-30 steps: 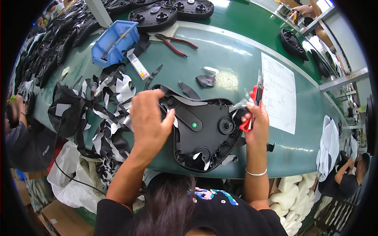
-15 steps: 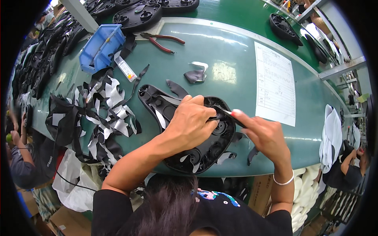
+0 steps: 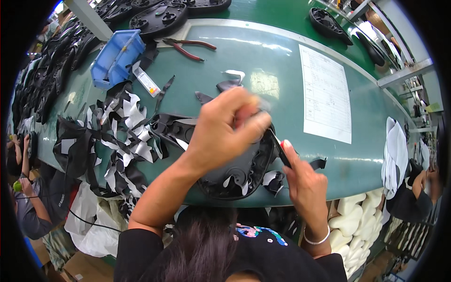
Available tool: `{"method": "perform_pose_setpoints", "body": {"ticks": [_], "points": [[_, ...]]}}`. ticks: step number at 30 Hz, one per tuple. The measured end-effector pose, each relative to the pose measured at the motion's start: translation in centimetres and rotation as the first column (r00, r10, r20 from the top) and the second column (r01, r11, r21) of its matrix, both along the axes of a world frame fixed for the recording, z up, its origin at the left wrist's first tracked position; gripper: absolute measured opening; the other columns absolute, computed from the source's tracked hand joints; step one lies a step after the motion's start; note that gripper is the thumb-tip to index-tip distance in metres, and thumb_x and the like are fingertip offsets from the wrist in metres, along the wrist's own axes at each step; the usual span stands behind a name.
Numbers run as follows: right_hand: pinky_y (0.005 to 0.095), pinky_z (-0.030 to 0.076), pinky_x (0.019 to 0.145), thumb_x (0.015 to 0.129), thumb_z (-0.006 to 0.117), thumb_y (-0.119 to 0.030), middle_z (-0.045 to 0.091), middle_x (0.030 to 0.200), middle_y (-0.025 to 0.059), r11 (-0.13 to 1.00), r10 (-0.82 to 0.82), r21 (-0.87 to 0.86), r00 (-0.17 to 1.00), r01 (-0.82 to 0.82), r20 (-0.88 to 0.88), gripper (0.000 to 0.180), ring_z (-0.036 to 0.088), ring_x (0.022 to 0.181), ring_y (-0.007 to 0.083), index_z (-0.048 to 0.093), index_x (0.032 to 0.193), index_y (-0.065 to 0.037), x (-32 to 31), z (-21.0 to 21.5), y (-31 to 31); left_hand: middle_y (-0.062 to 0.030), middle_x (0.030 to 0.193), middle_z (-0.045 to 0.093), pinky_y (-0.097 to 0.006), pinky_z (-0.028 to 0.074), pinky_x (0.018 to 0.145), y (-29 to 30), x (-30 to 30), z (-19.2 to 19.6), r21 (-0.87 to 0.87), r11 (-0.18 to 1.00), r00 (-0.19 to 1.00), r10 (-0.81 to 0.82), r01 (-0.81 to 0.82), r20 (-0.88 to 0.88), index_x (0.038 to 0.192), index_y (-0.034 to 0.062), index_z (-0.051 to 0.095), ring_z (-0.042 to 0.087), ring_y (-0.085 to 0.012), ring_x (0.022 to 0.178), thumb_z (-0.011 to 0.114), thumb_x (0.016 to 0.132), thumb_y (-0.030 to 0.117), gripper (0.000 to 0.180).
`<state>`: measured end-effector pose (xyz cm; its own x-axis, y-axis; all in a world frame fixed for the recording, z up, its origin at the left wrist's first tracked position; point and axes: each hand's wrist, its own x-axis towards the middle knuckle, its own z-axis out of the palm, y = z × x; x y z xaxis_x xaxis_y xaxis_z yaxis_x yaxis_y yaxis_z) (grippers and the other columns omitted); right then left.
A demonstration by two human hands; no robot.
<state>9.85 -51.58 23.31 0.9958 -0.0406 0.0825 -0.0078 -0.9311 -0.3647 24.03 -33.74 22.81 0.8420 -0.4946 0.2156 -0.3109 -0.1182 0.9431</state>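
Note:
A black moulded plastic part (image 3: pixel 235 175) lies at the near edge of the green table (image 3: pixel 263 56). My left hand (image 3: pixel 225 134) is over its upper right edge, blurred by motion, with the fingers curled shut on the part's rim. My right hand (image 3: pixel 303 181) is at the part's right side and grips a thin dark tool (image 3: pixel 279 148). The tool points up toward the left hand's fingertips. Black and white scraps (image 3: pixel 270 178) stick out from under the part.
A heap of black and white offcuts (image 3: pixel 117 136) lies to the left. Behind it are a blue bin (image 3: pixel 115 58), red-handled pliers (image 3: pixel 188 47) and more black parts (image 3: pixel 164 16). A printed sheet (image 3: pixel 324 94) lies at right. Another person (image 3: pixel 28 207) works at far left.
My left hand has risen and closed over the part's upper right edge. My right hand has dropped toward the table's near edge, with the tool still in it.

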Motion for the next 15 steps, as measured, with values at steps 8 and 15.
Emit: {"method": "perform_pose_setpoints", "body": {"ticks": [8,15], "points": [[0.0417,0.038,0.045,0.088,0.058,-0.016,0.053,0.062,0.0110,0.981,-0.017,-0.194,1.000,0.016,-0.007,0.055,0.052,0.048,0.0309,0.043,0.140,-0.020,2.9,-0.4,2.8,-0.0046,0.060,0.057,-0.031,0.042,0.061,-1.7,5.8,-1.8,0.417,0.856,0.888,0.098,-0.305,0.449,0.071,0.0047,0.067,0.054,-0.0205,0.062,0.068,0.077,0.026,0.022],[0.0422,0.037,0.043,0.089,0.059,-0.022,0.054,0.060,0.0087,0.983,0.059,-0.167,0.995,-0.072,-0.084,0.049,0.053,0.045,0.0294,0.048,0.136,-0.023,1.7,1.2,1.6,0.0082,0.061,0.041,-0.020,0.029,0.055,0.5,5.1,-0.1,-0.511,0.857,0.791,-0.264,-0.071,-0.552,0.063,0.0102,0.061,0.035,-0.0036,0.058,0.072,0.082,0.027,0.028]]}}
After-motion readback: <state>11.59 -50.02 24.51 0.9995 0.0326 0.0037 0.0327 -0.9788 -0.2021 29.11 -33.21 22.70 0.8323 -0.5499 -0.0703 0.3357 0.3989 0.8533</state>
